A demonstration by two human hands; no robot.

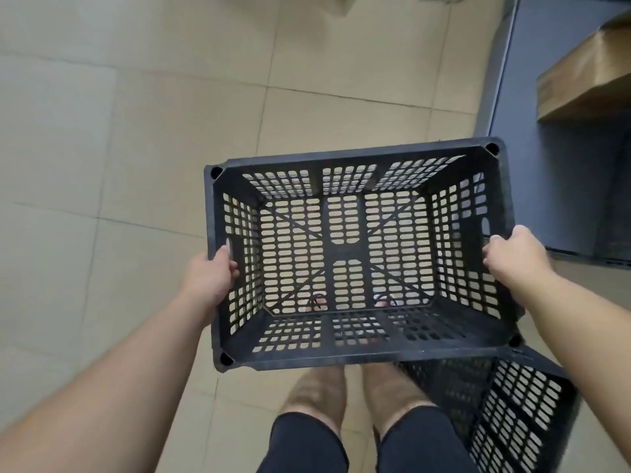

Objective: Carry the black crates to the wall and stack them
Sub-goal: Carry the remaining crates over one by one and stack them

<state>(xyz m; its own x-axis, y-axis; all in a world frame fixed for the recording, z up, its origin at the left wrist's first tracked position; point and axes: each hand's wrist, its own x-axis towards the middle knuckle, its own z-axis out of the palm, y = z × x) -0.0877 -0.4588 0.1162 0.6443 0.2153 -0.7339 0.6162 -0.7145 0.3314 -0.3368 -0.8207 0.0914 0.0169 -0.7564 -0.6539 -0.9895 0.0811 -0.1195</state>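
I hold an empty black perforated crate [355,254] in the air in front of me, open side up, above the tiled floor. My left hand [213,276] grips its left short wall at the handle slot, thumb inside. On the right short wall, my right hand [512,256] grips the rim by the handle slot. A second black crate [512,404] sits on the floor at the lower right, partly hidden under the held one. My feet show through the crate's bottom.
Beige floor tiles [136,148] spread to the left and ahead. A grey cabinet or wall panel [546,97] stands at the right, with a brown cardboard box [587,76] beside it. My legs [341,421] are below the crate.
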